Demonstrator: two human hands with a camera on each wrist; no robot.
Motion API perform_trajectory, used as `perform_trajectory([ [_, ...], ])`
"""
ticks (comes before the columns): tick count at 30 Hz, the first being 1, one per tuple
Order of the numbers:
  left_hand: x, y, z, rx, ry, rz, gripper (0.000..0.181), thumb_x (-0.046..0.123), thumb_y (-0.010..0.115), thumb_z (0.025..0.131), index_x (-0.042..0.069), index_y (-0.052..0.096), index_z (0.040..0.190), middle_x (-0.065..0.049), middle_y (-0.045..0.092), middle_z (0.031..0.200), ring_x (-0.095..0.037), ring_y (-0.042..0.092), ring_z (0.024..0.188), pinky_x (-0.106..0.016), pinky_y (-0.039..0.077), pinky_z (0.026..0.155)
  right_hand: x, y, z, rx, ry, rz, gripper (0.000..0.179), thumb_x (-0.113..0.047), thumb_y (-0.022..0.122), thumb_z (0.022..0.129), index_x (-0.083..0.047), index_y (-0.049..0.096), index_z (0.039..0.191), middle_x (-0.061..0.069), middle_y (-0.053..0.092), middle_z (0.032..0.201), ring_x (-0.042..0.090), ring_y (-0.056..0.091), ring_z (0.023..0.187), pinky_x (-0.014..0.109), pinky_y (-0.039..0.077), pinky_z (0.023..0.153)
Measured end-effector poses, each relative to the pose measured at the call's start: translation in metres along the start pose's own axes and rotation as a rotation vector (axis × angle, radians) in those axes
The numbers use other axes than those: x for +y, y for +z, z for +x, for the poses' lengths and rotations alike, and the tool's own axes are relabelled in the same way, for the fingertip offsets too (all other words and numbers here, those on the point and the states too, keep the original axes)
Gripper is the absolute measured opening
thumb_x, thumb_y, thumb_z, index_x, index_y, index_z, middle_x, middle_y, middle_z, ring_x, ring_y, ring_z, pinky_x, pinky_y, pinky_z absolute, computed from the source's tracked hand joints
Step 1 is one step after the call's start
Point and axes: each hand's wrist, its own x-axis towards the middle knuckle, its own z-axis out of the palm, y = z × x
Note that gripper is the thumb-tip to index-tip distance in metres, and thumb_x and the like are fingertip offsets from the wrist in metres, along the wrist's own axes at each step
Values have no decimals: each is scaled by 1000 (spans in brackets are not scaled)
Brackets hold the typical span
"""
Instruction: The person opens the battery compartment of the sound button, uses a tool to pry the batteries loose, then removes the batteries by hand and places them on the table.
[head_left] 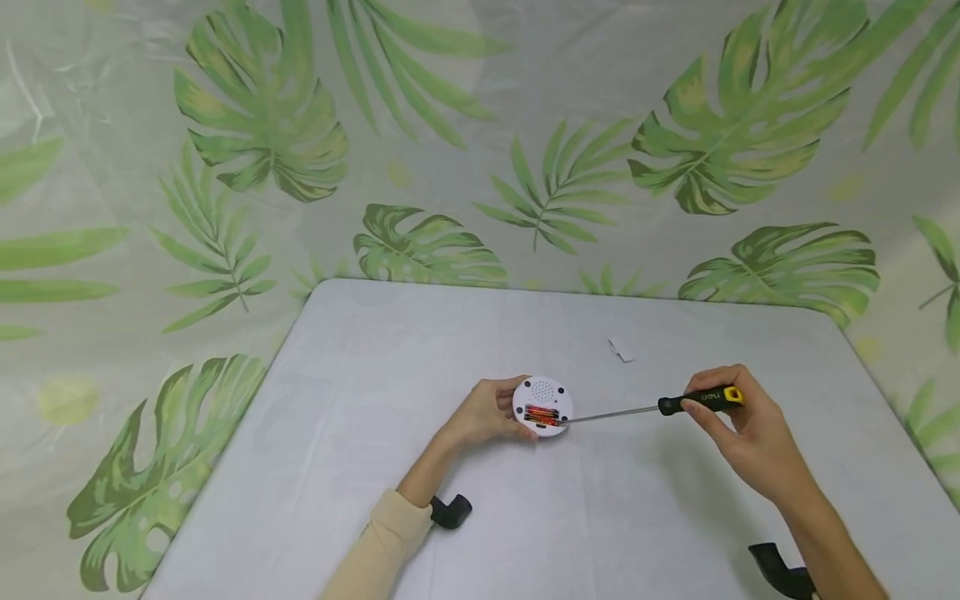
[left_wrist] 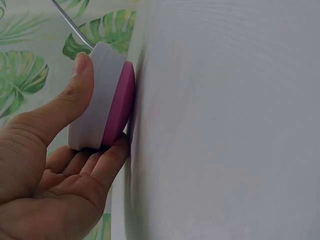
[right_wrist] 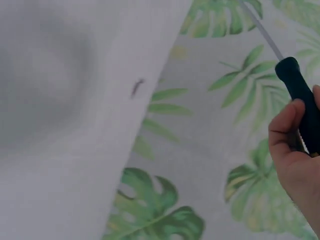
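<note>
My left hand (head_left: 485, 414) holds a round white battery-powered device (head_left: 543, 389) by its edge, thumb on one side and fingers on the other. Its face has a patch of small holes, dark round feet and an uncovered compartment with red batteries (head_left: 542, 415). In the left wrist view the device (left_wrist: 106, 95) shows a pink far side, close to the table surface. My right hand (head_left: 750, 437) grips a screwdriver (head_left: 701, 402) by its black and yellow handle. The long shaft points left, its tip at the edge of the battery compartment. The right wrist view shows the screwdriver's handle (right_wrist: 300, 95).
A small white piece (head_left: 621, 350) lies on the white-covered table (head_left: 390, 350), beyond the screwdriver. Behind the table hangs a leaf-patterned sheet (head_left: 420, 167). Black curved parts (head_left: 452, 512) show near both wrists.
</note>
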Motion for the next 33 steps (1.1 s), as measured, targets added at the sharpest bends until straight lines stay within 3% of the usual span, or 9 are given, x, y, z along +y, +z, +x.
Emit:
perform_trajectory([
  [4, 1, 0, 0, 8, -7, -29, 92, -10, 89, 72, -9, 43, 152, -25, 58, 146, -33, 65, 130, -26, 60, 98, 23, -4, -10, 39, 65, 242, 28, 23, 60, 91, 16, 51, 116, 9, 63, 113, 7, 64, 101, 9, 55, 86],
  [7, 0, -1, -1, 5, -9, -35, 92, -10, 89, 72, -9, 43, 151, -26, 59, 145, -33, 65, 129, -26, 61, 97, 38, -4, -23, 78, 137, 351, 24, 18, 59, 95, 14, 51, 117, 8, 65, 114, 6, 66, 94, 11, 57, 80],
  [11, -1, -1, -1, 1, -5, -49, 92, -11, 88, 72, -9, 43, 151, -27, 59, 145, -34, 65, 129, -27, 60, 97, 50, -2, -38, 120, 285, 374, 20, 9, 61, 99, 7, 55, 118, -2, 70, 112, 6, 68, 85, 13, 57, 78],
  [15, 0, -1, -1, 0, -14, -57, 92, -12, 88, 71, -9, 43, 152, -26, 59, 146, -34, 64, 130, -27, 60, 98, 54, 0, -45, 145, 481, 368, 15, -3, 65, 101, -8, 63, 115, -11, 73, 100, 6, 68, 78, 11, 55, 79],
  [18, 0, -2, -1, 3, -16, -54, 91, -11, 88, 72, -9, 43, 152, -26, 59, 145, -34, 65, 130, -27, 60, 98, 55, 0, -47, 154, 596, 413, 13, -7, 66, 101, -15, 66, 111, -12, 70, 96, 6, 68, 78, 12, 56, 79],
  [24, 0, -2, 0, -3, -10, -60, 90, -11, 88, 73, -9, 43, 151, -26, 59, 145, -34, 65, 129, -28, 61, 98, 57, -3, -49, 125, 779, 532, 8, -11, 61, 104, -17, 65, 108, -7, 61, 107, 5, 66, 82, 16, 59, 80],
  [28, 0, -1, 0, -4, -13, -55, 90, -10, 88, 73, -9, 43, 151, -26, 60, 144, -34, 65, 129, -28, 61, 97, 58, -4, -52, 108, 842, 522, 5, -15, 62, 105, -16, 63, 109, -6, 62, 106, 5, 65, 82, 16, 59, 80],
  [33, 1, -1, 0, 1, -21, -53, 89, -10, 87, 74, -9, 43, 151, -26, 60, 144, -34, 66, 128, -28, 61, 97, 57, -4, -53, 113, 835, 526, 6, -15, 62, 105, -16, 63, 110, -6, 62, 105, 5, 66, 83, 16, 60, 80],
])
